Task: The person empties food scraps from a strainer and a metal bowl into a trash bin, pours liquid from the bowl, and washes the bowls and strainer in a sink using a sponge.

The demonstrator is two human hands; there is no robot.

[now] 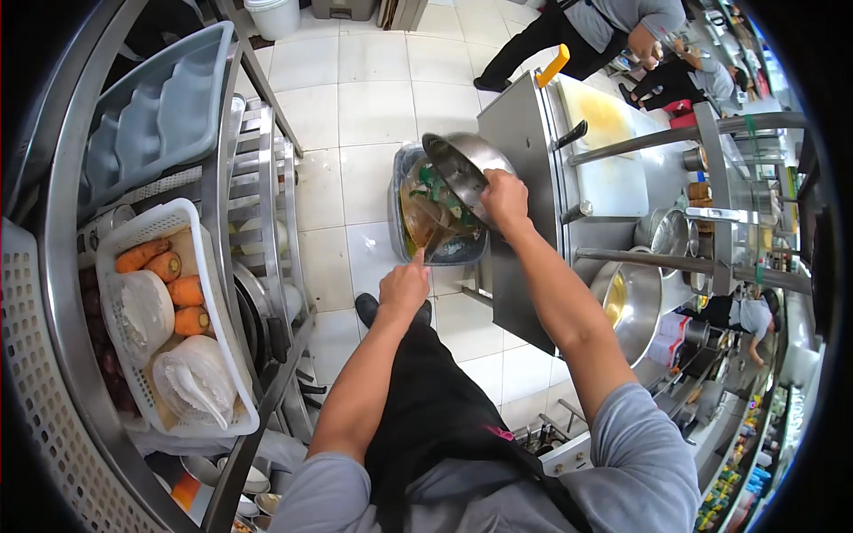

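Commercial kitchen with white floor tiles, a steel counter bearing a cutting board, a metal pot, a basket of carrots, and people in grey shirts.

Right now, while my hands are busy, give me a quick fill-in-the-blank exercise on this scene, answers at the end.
1. The tilted metal bowl is held in the person's ____ hand.
2. The bin below the bowl stands on the tiled ____.
3. The orange vegetables in the white basket are ____.
4. The wearer's short sleeves are coloured ____.

Missing words: right; floor; carrots; grey.
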